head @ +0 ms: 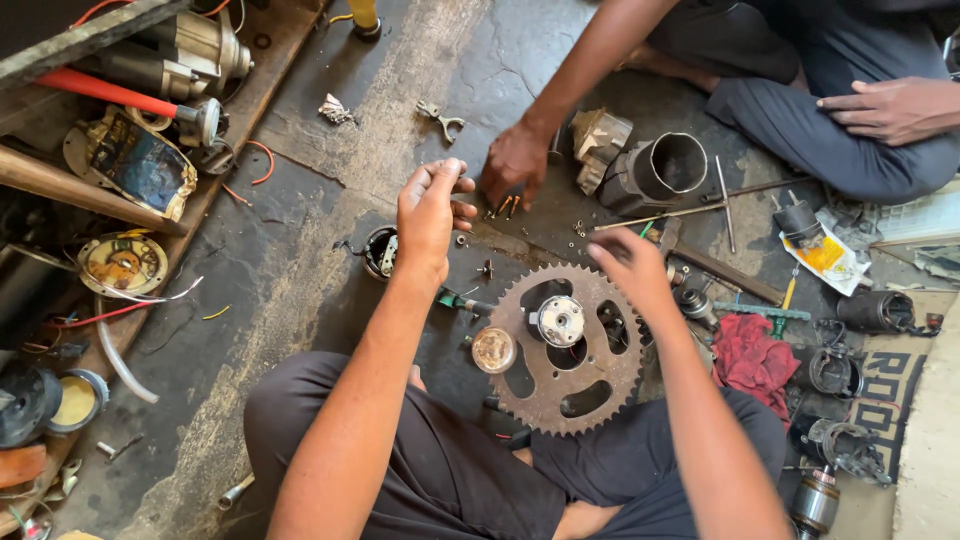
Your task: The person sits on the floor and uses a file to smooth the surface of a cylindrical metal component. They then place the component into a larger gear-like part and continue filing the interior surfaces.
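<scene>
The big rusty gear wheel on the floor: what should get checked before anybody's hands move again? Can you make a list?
1. Sprocket lies flat on the floor: ok.
2. Left hand is raised, fingers pinched; whether it holds a small part: cannot tell.
3. Right hand is open above the sprocket's upper edge, holding nothing: ok.
4. Other person's hand rests on the floor close to the left hand: not ok, crowded.
5. Small screws lie scattered loose on the floor: not ok.
6. Round silver part sits in the sprocket's centre: ok.

A repair workshop: sprocket (566,349), motor housings (655,172) and tools litter the floor (300,270).
</scene>
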The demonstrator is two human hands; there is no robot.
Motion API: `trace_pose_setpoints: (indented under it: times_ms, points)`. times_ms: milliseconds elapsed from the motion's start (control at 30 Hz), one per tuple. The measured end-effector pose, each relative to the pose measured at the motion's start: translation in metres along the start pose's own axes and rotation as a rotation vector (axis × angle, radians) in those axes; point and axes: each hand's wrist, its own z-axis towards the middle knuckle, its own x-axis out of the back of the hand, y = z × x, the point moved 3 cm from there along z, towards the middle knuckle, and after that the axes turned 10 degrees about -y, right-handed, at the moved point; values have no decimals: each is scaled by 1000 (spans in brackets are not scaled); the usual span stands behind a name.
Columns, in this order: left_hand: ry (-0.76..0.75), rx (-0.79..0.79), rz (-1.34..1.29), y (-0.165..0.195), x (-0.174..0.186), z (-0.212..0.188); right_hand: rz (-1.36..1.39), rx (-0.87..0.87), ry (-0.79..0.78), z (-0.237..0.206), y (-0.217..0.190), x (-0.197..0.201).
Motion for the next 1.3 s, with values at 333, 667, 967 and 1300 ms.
trace_pose_setpoints:
  times_ms: [333, 667, 967, 1300]
  points:
    - [49, -4, -40, 11, 20, 5, -701, 245, -448, 92, -48, -28]
    - [-4, -8, -47, 14, 8, 8, 655, -331, -128, 67, -23, -9]
    - [-61, -41, 107, 35, -4, -13, 969, -346, -126, 59, -70, 1]
    - [-134, -75, 217, 32, -7, -35, 1173, -246, 10, 29, -68, 33]
